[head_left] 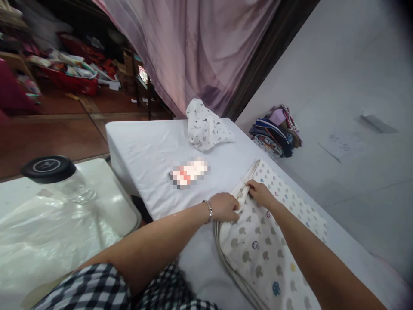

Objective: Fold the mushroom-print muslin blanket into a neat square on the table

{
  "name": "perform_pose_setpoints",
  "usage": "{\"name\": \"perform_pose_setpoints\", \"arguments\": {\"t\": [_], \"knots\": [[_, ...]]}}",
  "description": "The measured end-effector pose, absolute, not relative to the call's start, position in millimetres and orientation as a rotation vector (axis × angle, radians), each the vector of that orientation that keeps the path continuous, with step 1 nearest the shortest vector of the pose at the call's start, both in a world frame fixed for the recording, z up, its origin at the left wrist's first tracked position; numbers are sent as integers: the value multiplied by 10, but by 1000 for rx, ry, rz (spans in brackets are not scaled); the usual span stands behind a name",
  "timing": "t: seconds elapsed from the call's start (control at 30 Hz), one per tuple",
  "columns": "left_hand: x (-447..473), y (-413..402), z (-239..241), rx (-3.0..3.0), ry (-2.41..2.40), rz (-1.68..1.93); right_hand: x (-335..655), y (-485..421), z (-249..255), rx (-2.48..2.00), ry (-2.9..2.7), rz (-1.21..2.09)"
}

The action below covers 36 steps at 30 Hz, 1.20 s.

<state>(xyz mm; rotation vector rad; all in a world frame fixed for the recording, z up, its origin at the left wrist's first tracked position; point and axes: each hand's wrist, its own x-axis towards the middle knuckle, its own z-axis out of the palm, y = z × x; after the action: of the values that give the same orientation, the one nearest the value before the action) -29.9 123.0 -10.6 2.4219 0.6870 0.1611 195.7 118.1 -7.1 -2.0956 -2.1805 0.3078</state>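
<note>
A white cloth printed with small mushrooms (274,245) lies flat on the white-covered table (145,146), at its near right. My left hand (224,207) has its fingers closed, pinching the cloth's grey-trimmed edge near a corner. My right hand (261,192) pinches the same edge a little farther along. A bracelet sits on my left wrist. Both forearms reach in from the bottom of the view.
A crumpled white patterned cloth (206,125) lies at the table's far side. A blurred-out patch (189,172) sits mid-table. A glass jar with a black lid (56,176) and clear plastic bags (41,241) are on a side surface at left. Folded clothes (275,131) are stacked by the wall.
</note>
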Motion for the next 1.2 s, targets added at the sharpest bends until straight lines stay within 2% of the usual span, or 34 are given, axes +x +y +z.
{"name": "perform_pose_setpoints", "arguments": {"t": [0.73, 1.03, 1.2], "knots": [[-383, 1418, -77, 2329, 839, -24, 1784, 1624, 48, -2220, -2504, 396], [-395, 1409, -67, 2339, 835, -22, 1816, 1480, 28, -2258, -2492, 206], [-350, 1366, -105, 2274, 1072, 128, 1851, 1278, -20, -2238, -2431, 106]]}}
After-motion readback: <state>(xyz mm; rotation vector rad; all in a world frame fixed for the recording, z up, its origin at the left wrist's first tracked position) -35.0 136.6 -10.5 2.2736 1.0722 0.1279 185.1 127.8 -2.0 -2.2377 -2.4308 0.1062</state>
